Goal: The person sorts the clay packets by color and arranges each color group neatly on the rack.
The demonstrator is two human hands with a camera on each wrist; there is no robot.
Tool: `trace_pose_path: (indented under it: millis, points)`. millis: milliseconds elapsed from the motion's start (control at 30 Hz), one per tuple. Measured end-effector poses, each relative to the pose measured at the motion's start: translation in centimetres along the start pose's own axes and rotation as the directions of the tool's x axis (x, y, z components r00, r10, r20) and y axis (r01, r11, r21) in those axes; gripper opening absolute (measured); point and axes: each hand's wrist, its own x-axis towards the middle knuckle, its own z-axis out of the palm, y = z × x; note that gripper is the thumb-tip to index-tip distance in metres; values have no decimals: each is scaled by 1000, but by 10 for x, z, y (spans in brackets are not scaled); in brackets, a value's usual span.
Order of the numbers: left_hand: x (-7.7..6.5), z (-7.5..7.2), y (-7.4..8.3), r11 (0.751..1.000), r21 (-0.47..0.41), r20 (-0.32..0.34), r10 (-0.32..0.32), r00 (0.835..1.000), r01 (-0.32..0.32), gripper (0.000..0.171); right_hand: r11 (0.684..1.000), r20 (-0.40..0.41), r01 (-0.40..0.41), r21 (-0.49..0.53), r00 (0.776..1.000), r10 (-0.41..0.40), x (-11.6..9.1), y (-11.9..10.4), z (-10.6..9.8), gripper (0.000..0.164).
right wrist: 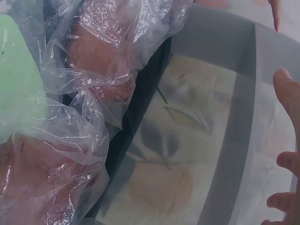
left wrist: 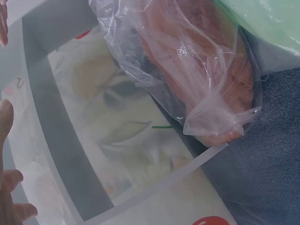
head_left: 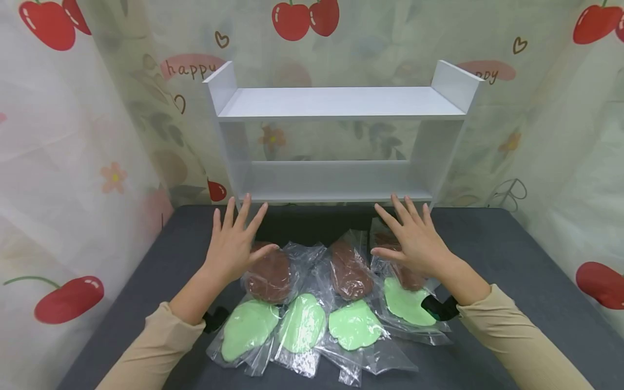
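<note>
My left hand (head_left: 233, 248) is held with fingers spread over the left end of a group of clear plastic bags, holding nothing. On the other side my right hand (head_left: 418, 245) has its fingers spread too, over the rightmost bags, and it is empty. Several bags contain brown lumps (head_left: 352, 273), in a row farther back. Closer to me lie several bags with flat light-green pieces (head_left: 355, 325). The left wrist view shows a wrapped brown lump (left wrist: 201, 61) large, and the right wrist view has a bagged green piece (right wrist: 18, 79) beside brown ones.
A white two-tier shelf (head_left: 341, 103) with raised sides stands at the back of the dark table (head_left: 487, 254). Its lower board (head_left: 336, 181) is just beyond my fingertips. Curtains printed with cherries (head_left: 68, 300) enclose the table at the back and both sides.
</note>
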Motion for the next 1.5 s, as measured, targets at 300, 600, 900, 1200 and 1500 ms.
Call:
trace_pose_path:
  millis: [300, 600, 900, 1200, 1500]
  points:
    - [-1, -10, -4, 998, -65, -63, 5, 998, -9, 80, 996, -15, -14, 91, 1000, 16, -9, 1, -13, 85]
    - [8, -17, -28, 931, -344, -140, -176, 974, 119, 65, 949, 55, -113, 295, 993, 101, -25, 30, -15, 75]
    - [19, -14, -47, 801, -550, -37, -308, 951, 238, 63, 911, 98, -136, 390, 990, 106, -40, 63, 10, 72]
    - [31, -5, -52, 707, -664, 18, -312, 950, 244, 64, 865, 199, -224, 449, 969, 147, -51, 88, 44, 82]
    - [37, 3, -51, 629, -743, 38, -304, 952, 230, 63, 853, 230, -220, 473, 966, 121, -53, 96, 67, 83]
